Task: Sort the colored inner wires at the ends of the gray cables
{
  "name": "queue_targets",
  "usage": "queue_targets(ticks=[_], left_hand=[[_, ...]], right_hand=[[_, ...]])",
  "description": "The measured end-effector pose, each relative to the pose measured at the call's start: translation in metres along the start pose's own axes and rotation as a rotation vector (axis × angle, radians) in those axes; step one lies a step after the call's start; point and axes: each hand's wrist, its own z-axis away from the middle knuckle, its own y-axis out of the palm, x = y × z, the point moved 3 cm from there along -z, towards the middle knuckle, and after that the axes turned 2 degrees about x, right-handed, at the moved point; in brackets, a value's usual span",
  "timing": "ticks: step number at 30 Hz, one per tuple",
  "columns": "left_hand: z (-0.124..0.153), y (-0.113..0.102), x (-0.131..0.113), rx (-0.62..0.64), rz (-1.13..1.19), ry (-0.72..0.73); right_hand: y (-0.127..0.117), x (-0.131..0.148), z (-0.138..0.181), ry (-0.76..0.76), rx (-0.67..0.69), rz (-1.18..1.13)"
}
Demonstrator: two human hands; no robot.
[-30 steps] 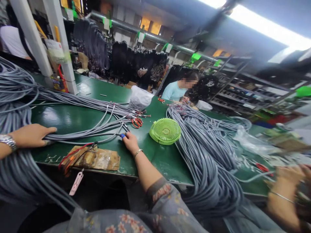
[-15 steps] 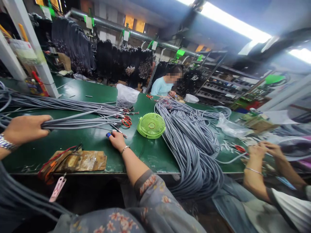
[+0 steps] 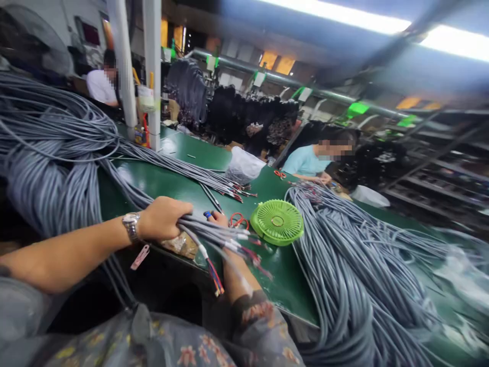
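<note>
My left hand (image 3: 162, 218), with a metal watch at the wrist, is closed round a bundle of grey cables (image 3: 208, 228). The cables' free ends fan out to the right, blurred, with white sleeves and coloured wires. Behind them is my right hand (image 3: 219, 219), with a blue wrap on a digit; the bundle hides most of its fingers. A pair of red-handled scissors (image 3: 239, 214) lies just beyond that hand. More grey cables (image 3: 183, 165) stretch across the green table (image 3: 206, 153), their stripped ends near the scissors.
A green fan (image 3: 277, 222) stands right of my hands. Large heaps of grey cable (image 3: 344, 270) hang over the table edge at right and left. A taped cardboard piece (image 3: 185, 246) lies under my left hand. A person (image 3: 303, 160) in light blue sits across the table.
My left hand has moved right with the bundle, bringing its ends in front of my right hand. The view has swung left, revealing the left cable heap and another person.
</note>
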Motion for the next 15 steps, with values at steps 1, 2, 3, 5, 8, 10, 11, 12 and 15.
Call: queue_targets(ticks=[1,2,3,5,8,10,11,12,15], left_hand=[[0.005,0.002,-0.007,-0.022,0.044,0.067],[0.010,0.003,-0.014,-0.055,0.078,0.114],[0.014,0.005,-0.019,-0.086,0.099,0.141],[0.024,0.007,-0.025,-0.131,0.131,0.151],[0.043,0.008,-0.027,-0.176,0.185,0.124],[0.059,0.008,-0.025,-0.206,0.242,0.104],[0.068,0.009,-0.024,-0.226,0.278,0.091],[0.077,0.011,-0.022,-0.243,0.321,0.070],[0.104,0.022,-0.012,-0.330,0.531,-0.050]], right_hand=[[-0.002,0.001,0.000,0.005,0.003,0.006],[-0.003,0.002,0.000,0.006,0.005,0.007],[-0.004,0.004,0.000,0.009,0.003,0.005],[-0.006,0.007,0.000,0.012,0.005,-0.004],[-0.008,0.010,0.001,0.027,0.002,-0.013],[-0.009,0.011,0.001,0.036,0.002,-0.013],[-0.009,0.011,0.001,0.041,0.000,-0.011],[-0.009,0.011,0.001,0.044,-0.002,-0.008],[-0.010,0.010,0.000,0.043,-0.009,0.001]])
